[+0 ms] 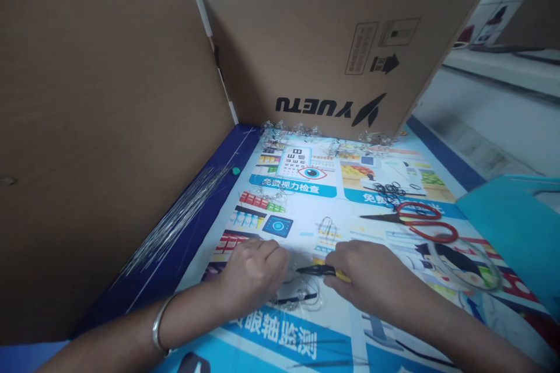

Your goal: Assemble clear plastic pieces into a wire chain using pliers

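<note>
My right hand [365,274] is wrapped round small pliers [318,270] with black jaws and yellow handles, the tips pointing left. Opposite the tips, my left hand [258,271] is closed, fingers curled; what lies in the pinch is hidden or too fine to make out. A silver bangle [158,326] circles the left wrist. Beneath both hands lies a loose tangle of thin wire with clear pieces [301,298]. To the right of the pliers, red-handled scissors [426,222] rest on the printed sheet [301,236].
Tall cardboard panels [109,99] wall off the left and back. Long thin wires [179,215] lie at left by a small green piece [236,171]. Several clear wired pieces [297,128] line the back. Black loops [391,191], a clear coil [496,268] and a turquoise folder [516,227] are at right.
</note>
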### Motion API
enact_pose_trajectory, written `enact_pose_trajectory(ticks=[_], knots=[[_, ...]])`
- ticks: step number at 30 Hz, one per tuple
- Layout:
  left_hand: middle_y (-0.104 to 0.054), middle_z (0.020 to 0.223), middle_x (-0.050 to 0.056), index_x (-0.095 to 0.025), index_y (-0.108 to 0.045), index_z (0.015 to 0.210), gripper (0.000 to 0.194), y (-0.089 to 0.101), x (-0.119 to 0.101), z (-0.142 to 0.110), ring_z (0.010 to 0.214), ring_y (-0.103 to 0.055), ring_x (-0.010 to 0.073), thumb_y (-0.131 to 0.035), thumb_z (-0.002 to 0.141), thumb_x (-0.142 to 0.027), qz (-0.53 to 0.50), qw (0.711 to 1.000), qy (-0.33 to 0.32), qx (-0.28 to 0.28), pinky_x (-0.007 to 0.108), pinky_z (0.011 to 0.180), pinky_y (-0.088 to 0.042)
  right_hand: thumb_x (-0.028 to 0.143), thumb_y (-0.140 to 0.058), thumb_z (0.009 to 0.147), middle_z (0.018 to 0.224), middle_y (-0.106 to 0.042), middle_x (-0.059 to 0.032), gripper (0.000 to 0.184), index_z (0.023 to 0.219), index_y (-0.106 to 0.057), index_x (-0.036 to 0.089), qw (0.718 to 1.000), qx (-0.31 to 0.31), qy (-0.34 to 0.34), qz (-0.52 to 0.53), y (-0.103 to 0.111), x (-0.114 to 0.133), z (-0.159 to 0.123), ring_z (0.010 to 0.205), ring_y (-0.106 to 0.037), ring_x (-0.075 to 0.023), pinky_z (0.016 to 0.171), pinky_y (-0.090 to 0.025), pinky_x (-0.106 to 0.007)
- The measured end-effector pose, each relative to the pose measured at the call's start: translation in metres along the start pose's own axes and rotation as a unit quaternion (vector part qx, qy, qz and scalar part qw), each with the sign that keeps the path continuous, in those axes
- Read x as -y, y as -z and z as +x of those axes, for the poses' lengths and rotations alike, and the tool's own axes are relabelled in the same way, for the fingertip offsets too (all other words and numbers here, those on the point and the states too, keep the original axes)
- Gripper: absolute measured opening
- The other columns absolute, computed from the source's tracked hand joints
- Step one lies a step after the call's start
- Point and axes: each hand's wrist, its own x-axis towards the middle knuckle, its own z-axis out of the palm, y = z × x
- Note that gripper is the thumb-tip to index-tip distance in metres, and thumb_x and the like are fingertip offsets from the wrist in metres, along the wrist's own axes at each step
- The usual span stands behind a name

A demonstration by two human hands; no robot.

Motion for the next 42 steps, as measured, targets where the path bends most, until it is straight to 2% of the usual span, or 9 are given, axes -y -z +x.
enact_pose_trajectory(ticks=[5, 10, 15, 18, 22, 25, 30, 36, 42], knots=[[-0.059, 0.069, 0.002, -0.017, -0.057, 0.075, 0.017, 0.005, 0.000, 0.005, 0.066, -0.049, 0.0149, -0.045, 0.087, -0.012, -0.074, 0.997, 0.014, -0.014, 0.030, 0.063, -0.034, 0.030, -0.057, 0.080, 0.080, -0.067, -0.0045, 0.012, 0.080, -0.066, 0.022, 0.999, 0.002, -0.011, -0.037, 0.004, 0.004, 0.000, 0.076, -0.061, -0.0213, 0.057, -0.036, -0.027], [-0.062, 0.076, 0.001, -0.019, -0.059, 0.080, 0.020, 0.004, -0.001, 0.006, 0.076, -0.050, 0.0164, -0.042, 0.089, -0.012, -0.153, 0.988, 0.029, -0.013, 0.033, 0.070, -0.032, 0.026, -0.056, 0.081, 0.077, -0.065, -0.0040, 0.011, 0.076, -0.065, 0.021, 0.998, -0.035, -0.001, -0.056, 0.002, 0.008, -0.001, 0.073, -0.060, -0.0211, 0.056, -0.035, -0.028], [-0.062, 0.076, 0.001, -0.019, -0.057, 0.080, 0.021, -0.003, 0.004, 0.005, 0.074, -0.049, 0.0153, -0.040, 0.090, -0.012, -0.181, 0.983, 0.025, -0.011, 0.031, 0.069, -0.036, 0.023, -0.057, 0.079, 0.073, -0.064, -0.0033, 0.009, 0.074, -0.065, 0.021, 0.995, -0.078, 0.010, -0.063, -0.005, 0.009, -0.004, 0.069, -0.059, -0.0195, 0.056, -0.035, -0.027], [-0.060, 0.076, 0.001, -0.018, -0.056, 0.080, 0.020, -0.003, 0.008, 0.006, 0.073, -0.050, 0.0144, -0.040, 0.090, -0.013, -0.164, 0.986, -0.012, 0.040, 0.028, 0.067, -0.040, 0.021, -0.058, 0.079, 0.073, -0.063, -0.0033, 0.009, 0.074, -0.065, 0.021, 0.994, -0.090, 0.016, -0.061, -0.007, 0.010, -0.004, 0.069, -0.058, -0.0180, 0.056, -0.035, -0.027], [-0.060, 0.079, 0.003, -0.016, -0.055, 0.086, 0.011, 0.006, 0.007, 0.007, 0.073, -0.053, 0.0156, -0.045, 0.088, -0.013, -0.078, 0.987, -0.054, 0.132, 0.027, 0.064, -0.044, 0.020, -0.058, 0.079, 0.075, -0.064, -0.0033, 0.008, 0.075, -0.065, 0.022, 0.995, -0.081, 0.022, -0.060, -0.008, 0.011, -0.003, 0.071, -0.058, -0.0187, 0.057, -0.034, -0.027], [-0.059, 0.079, 0.003, -0.016, -0.054, 0.083, 0.009, 0.014, 0.003, 0.008, 0.070, -0.053, 0.0160, -0.047, 0.086, -0.010, -0.039, 0.984, -0.070, 0.162, 0.028, 0.062, -0.043, 0.021, -0.058, 0.079, 0.075, -0.064, -0.0034, 0.008, 0.076, -0.065, 0.022, 0.995, -0.075, 0.021, -0.057, -0.009, 0.012, -0.004, 0.071, -0.058, -0.0198, 0.056, -0.034, -0.028], [-0.056, 0.074, 0.002, -0.017, -0.052, 0.078, 0.012, 0.016, 0.000, 0.009, 0.066, -0.050, 0.0156, -0.045, 0.084, -0.011, -0.017, 0.985, -0.082, 0.151, 0.028, 0.059, -0.041, 0.020, -0.057, 0.080, 0.075, -0.063, -0.0034, 0.009, 0.076, -0.064, 0.022, 0.996, -0.062, 0.025, -0.058, -0.010, 0.014, -0.005, 0.070, -0.058, -0.0203, 0.056, -0.033, -0.028], [-0.056, 0.078, 0.002, -0.018, -0.051, 0.081, 0.015, 0.005, 0.005, 0.003, 0.070, -0.052, 0.0164, -0.045, 0.076, -0.006, -0.055, 0.986, -0.031, 0.152, 0.028, 0.057, -0.042, 0.016, -0.057, 0.079, 0.073, -0.063, -0.0026, 0.009, 0.074, -0.063, 0.021, 0.994, -0.077, 0.027, -0.071, -0.014, 0.013, -0.005, 0.068, -0.057, -0.0190, 0.054, -0.030, -0.028], [-0.055, 0.071, 0.001, -0.017, -0.048, 0.078, 0.010, 0.000, 0.003, 0.004, 0.062, -0.051, 0.0136, -0.042, 0.082, -0.012, -0.082, 0.988, 0.005, 0.129, 0.025, 0.054, -0.040, 0.017, -0.059, 0.078, 0.071, -0.062, -0.0021, 0.008, 0.073, -0.063, 0.021, 0.992, -0.103, 0.038, -0.065, -0.018, 0.011, -0.007, 0.067, -0.056, -0.0188, 0.054, -0.029, -0.029]])
